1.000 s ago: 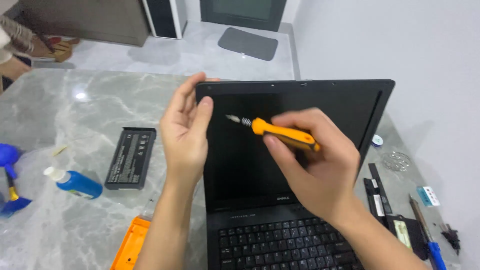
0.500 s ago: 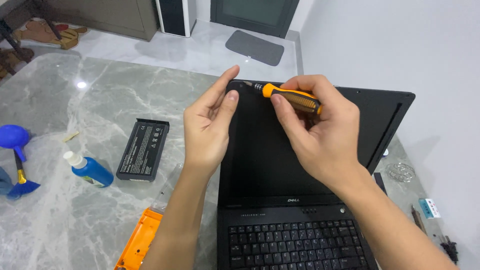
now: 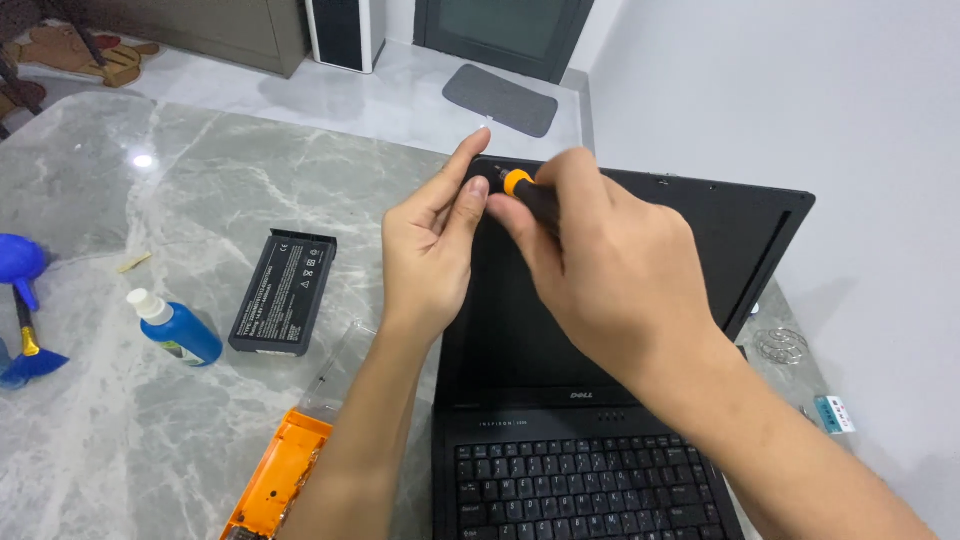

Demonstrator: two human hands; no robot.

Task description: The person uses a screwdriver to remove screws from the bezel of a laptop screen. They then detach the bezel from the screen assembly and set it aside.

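1. The grey marble table (image 3: 150, 440) spreads under and to the left of the grip.
2. The open black laptop (image 3: 690, 250) stands beneath both hands, its screen's top left corner right at the grip.
3. The right hand (image 3: 610, 280) is clamped around the orange-and-black screwdriver (image 3: 527, 190), tip at that corner.
4. The left hand (image 3: 430, 250) has its fingers loosely spread, fingertips touching the corner beside the screwdriver tip.
5. The black battery pack (image 3: 284, 292) lies well left and below.

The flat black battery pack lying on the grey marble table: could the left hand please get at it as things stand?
Probably yes. The flat black battery pack lies bare on the grey marble table, beside the left hand with nothing between them, though that hand rests on the black laptop's top corner.
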